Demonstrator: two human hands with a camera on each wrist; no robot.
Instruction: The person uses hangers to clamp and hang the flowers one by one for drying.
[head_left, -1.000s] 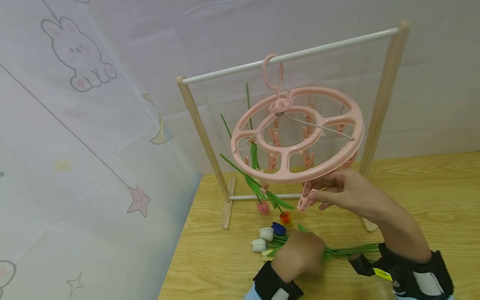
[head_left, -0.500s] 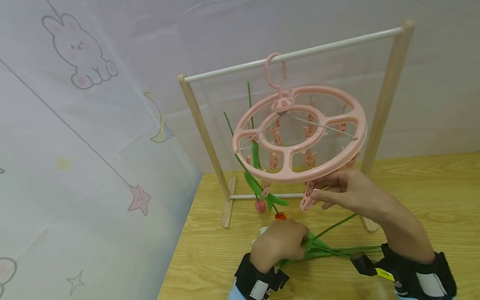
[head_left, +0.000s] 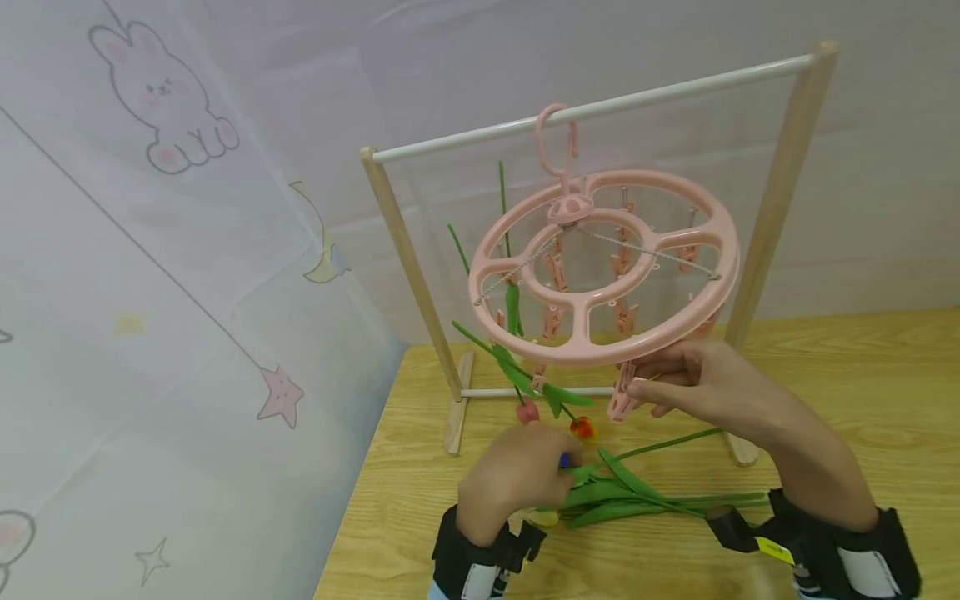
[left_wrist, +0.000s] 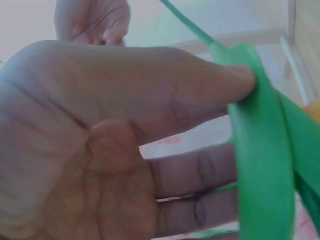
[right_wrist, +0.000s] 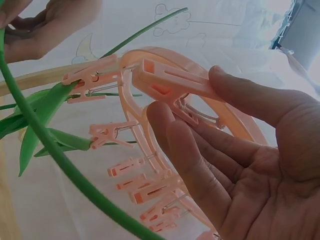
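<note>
A round pink clip hanger (head_left: pixel 652 342) hangs from the rack's white rod. My right hand (head_left: pixel 705 379) pinches one of its pink clothespins (head_left: pixel 622 396) between thumb and fingers at the near rim. Lower left, my left hand (head_left: pixel 517 475) pinches a tulip by its green leaf (left_wrist: pixel 265 150); its stem (head_left: pixel 667 443) slants up to the right, and crosses in front in the right wrist view. A bit of blue bloom (head_left: pixel 565 460) shows at the left fingers. Clipped to the hanger's left side, a pink tulip (head_left: pixel 527 412) and an orange-red tulip (head_left: pixel 582 429) hang head down.
More tulips (head_left: pixel 637 500) lie in a bundle on the wooden table (head_left: pixel 862 400), partly behind the left hand. The rack's wooden posts (head_left: pixel 783 192) stand on both sides of the hanger. A patterned wall sheet (head_left: pixel 225 333) borders the table's left and back.
My left hand has moved left from the bundle with a tulip, whose stem has risen off the others. The right hand stays on the clothespin.
</note>
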